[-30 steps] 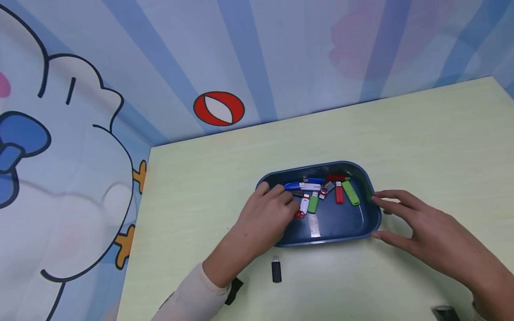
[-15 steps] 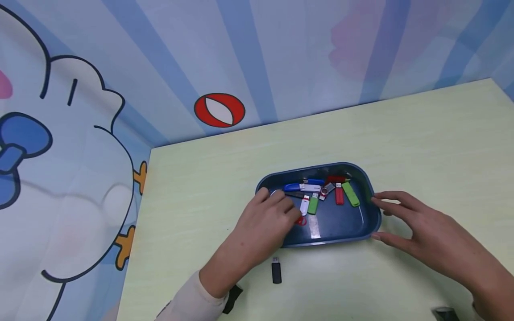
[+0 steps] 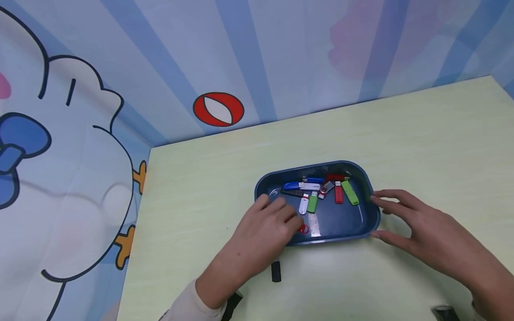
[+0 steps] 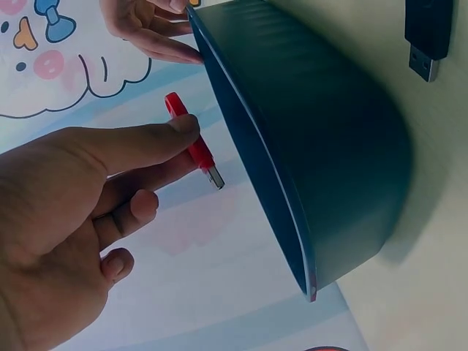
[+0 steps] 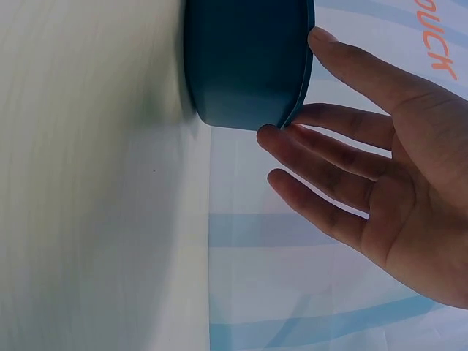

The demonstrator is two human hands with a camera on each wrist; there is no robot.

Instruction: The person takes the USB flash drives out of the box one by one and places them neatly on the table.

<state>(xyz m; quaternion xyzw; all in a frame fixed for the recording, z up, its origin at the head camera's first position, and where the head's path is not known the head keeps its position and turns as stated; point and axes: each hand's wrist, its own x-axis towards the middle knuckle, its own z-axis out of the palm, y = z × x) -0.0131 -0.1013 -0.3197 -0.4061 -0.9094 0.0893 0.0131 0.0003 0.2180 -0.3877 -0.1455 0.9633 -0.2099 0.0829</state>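
Between thumb and finger my left hand (image 3: 263, 236) pinches a red USB stick (image 4: 199, 152), its metal plug bare; the other fingers curl loosely. In the head view only the stick's red loop end (image 3: 304, 228) shows, over the near left part of a dark blue tray (image 3: 341, 229). Several USB sticks lie in the tray, among them a white one (image 3: 303, 204), a green one (image 3: 312, 202) and a red one (image 3: 338, 192). My right hand (image 3: 425, 232) has its fingers spread, fingertips touching the rim at the tray's right end.
On the pale table (image 3: 192, 191), just in front of the tray, lies a black USB stick (image 3: 276, 271), partly covered by my left hand in the head view. Behind the table stands a blue striped wall (image 3: 297, 58) with cartoon figures.
My left hand has drawn back toward the tray's near edge, taking the red USB stick away from beside the white one. The right hand and the tray stay put.
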